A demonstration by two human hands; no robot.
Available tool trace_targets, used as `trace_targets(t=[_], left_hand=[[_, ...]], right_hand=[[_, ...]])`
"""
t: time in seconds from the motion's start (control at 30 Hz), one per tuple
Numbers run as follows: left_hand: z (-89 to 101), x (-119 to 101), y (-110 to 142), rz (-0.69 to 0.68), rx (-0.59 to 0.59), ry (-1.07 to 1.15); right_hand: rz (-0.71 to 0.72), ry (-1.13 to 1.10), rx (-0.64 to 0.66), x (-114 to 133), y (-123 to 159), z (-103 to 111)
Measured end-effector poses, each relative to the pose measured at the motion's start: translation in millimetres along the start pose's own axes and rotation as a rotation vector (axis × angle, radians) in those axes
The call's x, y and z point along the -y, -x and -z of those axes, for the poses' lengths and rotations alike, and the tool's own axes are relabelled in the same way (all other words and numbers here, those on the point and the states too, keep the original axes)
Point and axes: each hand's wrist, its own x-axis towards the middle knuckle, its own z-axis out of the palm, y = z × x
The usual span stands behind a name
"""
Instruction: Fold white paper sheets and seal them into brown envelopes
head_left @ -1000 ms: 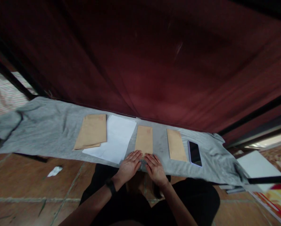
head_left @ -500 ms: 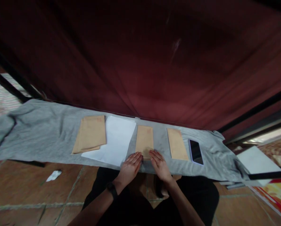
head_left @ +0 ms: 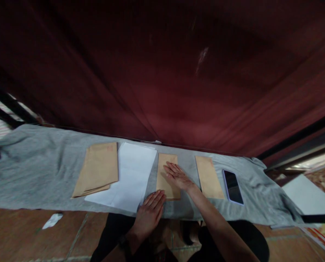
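A brown paper envelope lies flat in front of me on the grey cloth. My right hand rests on its upper middle, palm down with the fingers stretched out. Flat at the envelope's lower left corner is my left hand, fingers extended and the tips touching the edge. To the left, white paper sheets lie partly under a stack of brown envelopes. Another brown envelope is on the right, beside a phone with a dark screen and a purple case.
A dark red panel rises behind the cloth-covered surface, with dark metal bars at both sides. On the tiled floor lies a crumpled white tissue. A white board and a colourful printed box are at the far right.
My right hand has moved from the envelope's lower edge up onto its middle. My left hand stays near the lower left corner. The camera view has shifted slightly.
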Motion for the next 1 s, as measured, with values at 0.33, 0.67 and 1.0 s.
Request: trace_targets(t=[0.33,0.67,1.0], left_hand=[[-0.6,0,3,-0.007,0.029,-0.049],[-0.1,-2,1,0.025,0.009,-0.009],[0.5,-2,0,0.006,-0.005,-0.032]], right_hand=[[-0.225,0.222,-0.256,-17,-36,-22],[-0.273,0.257,-0.412,-6,-17,-36],[-0.248,0.193,-0.403,11,-1,-34]])
